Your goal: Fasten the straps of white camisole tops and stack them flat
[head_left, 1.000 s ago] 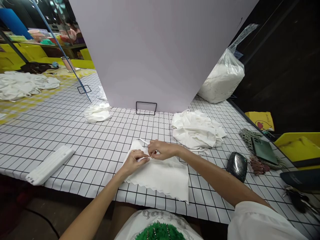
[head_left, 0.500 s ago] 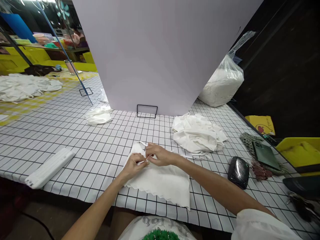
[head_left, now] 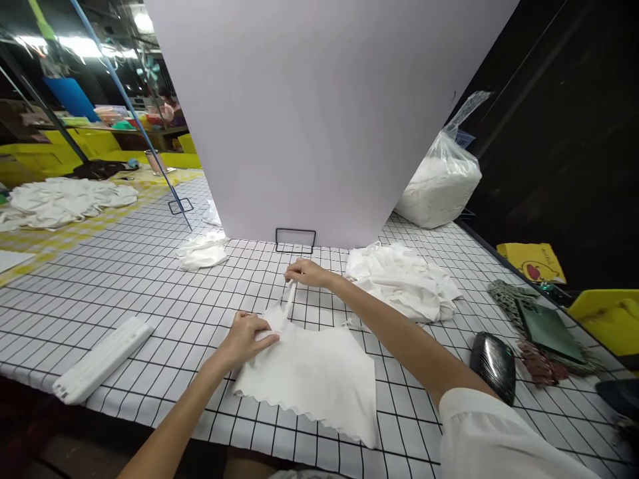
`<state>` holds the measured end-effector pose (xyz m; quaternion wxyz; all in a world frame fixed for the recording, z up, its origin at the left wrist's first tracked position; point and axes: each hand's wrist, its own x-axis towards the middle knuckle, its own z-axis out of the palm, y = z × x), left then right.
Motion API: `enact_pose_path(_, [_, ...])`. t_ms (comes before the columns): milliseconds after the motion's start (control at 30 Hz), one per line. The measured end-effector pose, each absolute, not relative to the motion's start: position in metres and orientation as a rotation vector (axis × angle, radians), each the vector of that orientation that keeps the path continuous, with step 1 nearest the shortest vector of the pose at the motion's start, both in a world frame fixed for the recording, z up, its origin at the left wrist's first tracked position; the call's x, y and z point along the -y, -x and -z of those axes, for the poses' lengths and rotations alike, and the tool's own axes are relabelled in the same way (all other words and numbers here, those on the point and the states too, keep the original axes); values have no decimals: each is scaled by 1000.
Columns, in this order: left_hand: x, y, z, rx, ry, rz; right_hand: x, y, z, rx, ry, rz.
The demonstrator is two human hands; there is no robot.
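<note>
A white sleeveless top [head_left: 319, 366] with a scalloped hem lies flat on the checked tabletop in front of me. My left hand [head_left: 245, 340] rests on its upper left part, thumb and index finger stretched out and apart on the cloth. Beyond the top's upper edge, my right hand [head_left: 305, 273] pinches the thin white shoulder strap [head_left: 290, 301] and holds it taut, away from the body of the top. The fingertips partly cover the strap's end.
A white garment pile [head_left: 407, 279] lies right of the top, a smaller one [head_left: 202, 251] back left. A grey panel [head_left: 309, 133] stands behind. A white power strip [head_left: 102, 359] lies left; a black shiny object [head_left: 493, 366] and a phone [head_left: 549, 329] lie right.
My right hand has moved up and away from my left, drawing the strap out straight. My left hand's pinch has loosened and it lies on the cloth. The view has tilted up slightly.
</note>
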<state>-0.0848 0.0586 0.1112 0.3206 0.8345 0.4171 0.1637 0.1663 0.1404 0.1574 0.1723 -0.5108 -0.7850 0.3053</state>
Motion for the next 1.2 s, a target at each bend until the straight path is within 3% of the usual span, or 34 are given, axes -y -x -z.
enact_pose_path(167, [-67, 87, -94, -1234, -2196, -580, -120, -160, -141, 2062, 1501, -730])
enact_pose_path(333, [-69, 104, -109, -1029, -2100, -440, -4, -190, -125, 2116, 1437, -454])
enact_pose_path(500, [-88, 112, -125, -949, -2026, -312, 83, -218, -100, 2184, 1688, -308])
enact_pose_path(633, [-102, 114, -116, -1206, -2183, -348, 85, -233, -88, 2011, 1753, -432])
enact_pose_path(733, [-86, 115, -102, -1287, -2459, -573, 79, -247, -89, 1924, 1757, -339])
enact_pose_path(800, [-60, 111, -92, -1178, -2607, -709, 75, -258, -91, 1861, 1806, -244])
enact_pose_path(900, [-17, 92, -80, -759, -2716, -586, 63, -266, -94, 1840, 1967, -153])
enact_pose_path(1067, [5, 24, -88, -773, -2086, -717, 34, -253, -99, 1892, 2022, -170])
enact_pose_path(1200, [-4, -42, -110, -792, -1117, -498, 30, -244, -116, 1834, 1973, -275])
